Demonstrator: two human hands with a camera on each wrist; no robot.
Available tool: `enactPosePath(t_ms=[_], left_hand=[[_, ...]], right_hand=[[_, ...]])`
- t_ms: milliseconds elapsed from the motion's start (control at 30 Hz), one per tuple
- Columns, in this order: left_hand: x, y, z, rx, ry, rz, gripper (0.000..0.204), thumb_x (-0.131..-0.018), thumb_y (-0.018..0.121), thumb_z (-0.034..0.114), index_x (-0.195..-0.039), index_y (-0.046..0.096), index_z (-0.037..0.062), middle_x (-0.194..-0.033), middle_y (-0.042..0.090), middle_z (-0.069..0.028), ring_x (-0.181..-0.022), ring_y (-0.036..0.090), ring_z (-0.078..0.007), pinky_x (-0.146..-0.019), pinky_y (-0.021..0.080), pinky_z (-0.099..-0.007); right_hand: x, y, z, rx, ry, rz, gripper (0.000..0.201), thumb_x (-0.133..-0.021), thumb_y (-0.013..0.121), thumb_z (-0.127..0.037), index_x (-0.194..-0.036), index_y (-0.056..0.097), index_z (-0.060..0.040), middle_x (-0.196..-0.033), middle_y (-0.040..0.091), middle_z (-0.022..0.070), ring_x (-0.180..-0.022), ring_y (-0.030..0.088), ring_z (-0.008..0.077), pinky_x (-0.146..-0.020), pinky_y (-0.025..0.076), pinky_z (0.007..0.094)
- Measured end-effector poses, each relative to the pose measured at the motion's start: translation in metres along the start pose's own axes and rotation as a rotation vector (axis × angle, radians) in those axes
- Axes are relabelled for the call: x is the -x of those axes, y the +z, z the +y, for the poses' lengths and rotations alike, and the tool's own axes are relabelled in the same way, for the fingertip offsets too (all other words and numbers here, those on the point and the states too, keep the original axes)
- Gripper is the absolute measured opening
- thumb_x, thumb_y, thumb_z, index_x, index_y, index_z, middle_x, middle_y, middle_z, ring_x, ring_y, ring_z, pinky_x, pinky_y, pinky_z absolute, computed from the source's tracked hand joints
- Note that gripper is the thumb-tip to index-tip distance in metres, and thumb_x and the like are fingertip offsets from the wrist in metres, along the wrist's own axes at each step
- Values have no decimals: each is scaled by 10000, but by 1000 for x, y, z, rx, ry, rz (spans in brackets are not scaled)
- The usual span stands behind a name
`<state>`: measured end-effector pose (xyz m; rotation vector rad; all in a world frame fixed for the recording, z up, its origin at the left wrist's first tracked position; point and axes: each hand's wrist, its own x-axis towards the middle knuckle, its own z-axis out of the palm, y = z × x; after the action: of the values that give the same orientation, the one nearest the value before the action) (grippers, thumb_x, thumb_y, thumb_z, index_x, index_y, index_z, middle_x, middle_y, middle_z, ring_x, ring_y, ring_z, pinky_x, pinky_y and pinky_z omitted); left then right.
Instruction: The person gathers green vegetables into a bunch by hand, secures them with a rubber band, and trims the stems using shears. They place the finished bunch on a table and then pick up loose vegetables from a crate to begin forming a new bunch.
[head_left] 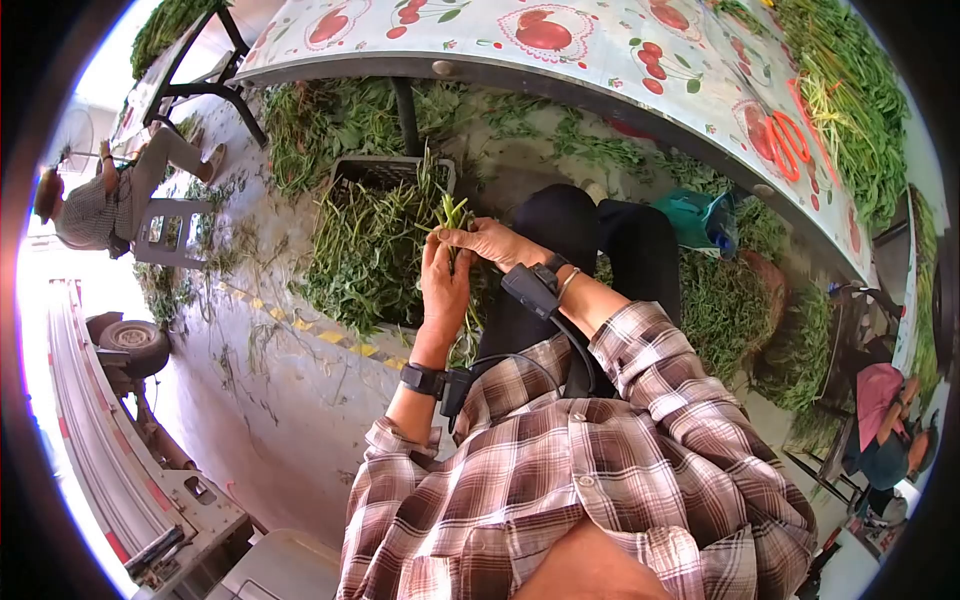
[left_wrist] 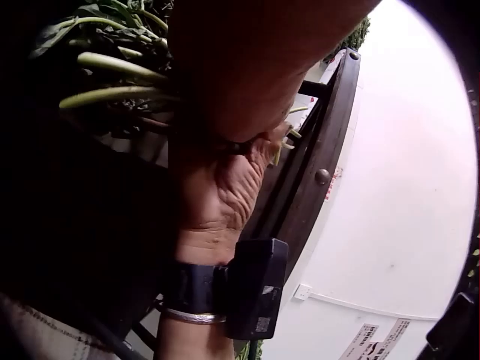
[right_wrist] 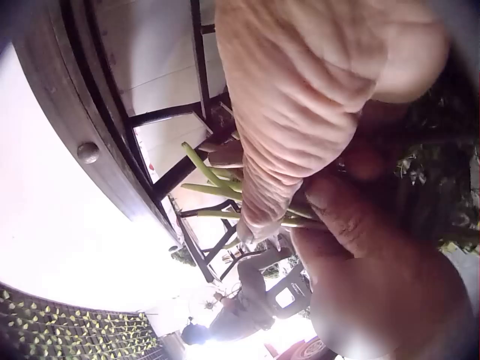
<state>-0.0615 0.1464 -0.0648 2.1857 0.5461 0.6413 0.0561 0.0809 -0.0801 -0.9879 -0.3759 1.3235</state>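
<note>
Both hands meet over a crate (head_left: 350, 172) heaped with leafy greens (head_left: 350, 260). A small bunch of green stems (head_left: 452, 212) stands up between them, cut ends upward. My right hand (head_left: 497, 245) pinches the stems between thumb and fingers. In the right wrist view its thumb lies along the pale stems (right_wrist: 214, 189). Just below, my left hand (head_left: 444, 290) holds the same bunch with its fingertips. Thick loose stems (left_wrist: 116, 96) show beside the hands in the left wrist view. The lower part of the bunch is hidden behind the fingers.
A table with a cherry-print cloth (head_left: 460, 40) runs along the front, bearing orange-handled scissors (head_left: 787, 145) and piled greens (head_left: 850, 110). More greens (head_left: 730, 320) and a teal bag (head_left: 695, 220) lie right. Far left are a person (head_left: 110, 195), a grey stool (head_left: 170, 232) and a vehicle (head_left: 110, 420).
</note>
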Motion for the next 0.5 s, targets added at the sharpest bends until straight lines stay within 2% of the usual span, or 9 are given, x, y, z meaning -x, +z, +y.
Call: enactPosePath(t_ms=[33,100,167,300,367,400,500], left_hand=[[-1,0,-1,-36,85,37,161,-885,565,91,-984,571,-36,-902,530,-153,-810,547,-302,-683,449,-368],[1,-3,-1,-34,42,12,155,-872,583,85,-964,576,-40,-890,530,-151,-785,547,-301,-665,447,-367],[2,-6,-3,-31,2,-8,150,-858,600,79,-943,581,-44,-879,530,-149,-760,547,-299,-648,445,-366],[10,-8,-6,-76,-64,-88,158,-839,622,86,-911,594,-52,-871,544,-150,-722,552,-284,-619,444,-359],[9,-8,-1,-38,-177,-125,160,-828,637,86,-911,599,-46,-889,539,-161,-794,547,-328,-682,446,-393],[9,-9,1,-65,-219,-157,177,-837,628,89,-956,611,-40,-901,555,-158,-811,560,-314,-705,453,-381],[11,-16,1,44,-193,-128,210,-852,607,90,-1022,618,-34,-965,583,-154,-875,582,-294,-771,468,-355]], right_hand=[[0,-1,1,28,-14,20,355,-798,733,-361,-1024,679,-92,-873,628,-38,-733,504,55,-621,398,220],[-1,-2,2,53,-26,36,337,-807,735,-325,-1019,662,-73,-895,631,-26,-773,525,69,-664,421,228],[-3,-5,6,80,-109,1,275,-825,724,-240,-1026,629,-77,-958,638,-11,-901,577,107,-793,455,251],[-8,-7,20,52,-164,3,330,-806,747,-231,-984,577,-11,-930,623,20,-841,551,101,-769,449,255],[-11,-5,17,163,-191,23,305,-810,738,-207,-968,570,-7,-915,620,17,-833,541,81,-755,445,252],[-9,-5,16,149,-165,52,256,-812,730,-190,-936,603,-6,-855,624,-8,-782,531,64,-713,440,248],[-5,-4,3,240,-222,111,221,-808,732,-211,-886,654,-20,-786,627,-34,-726,518,57,-662,431,252]])
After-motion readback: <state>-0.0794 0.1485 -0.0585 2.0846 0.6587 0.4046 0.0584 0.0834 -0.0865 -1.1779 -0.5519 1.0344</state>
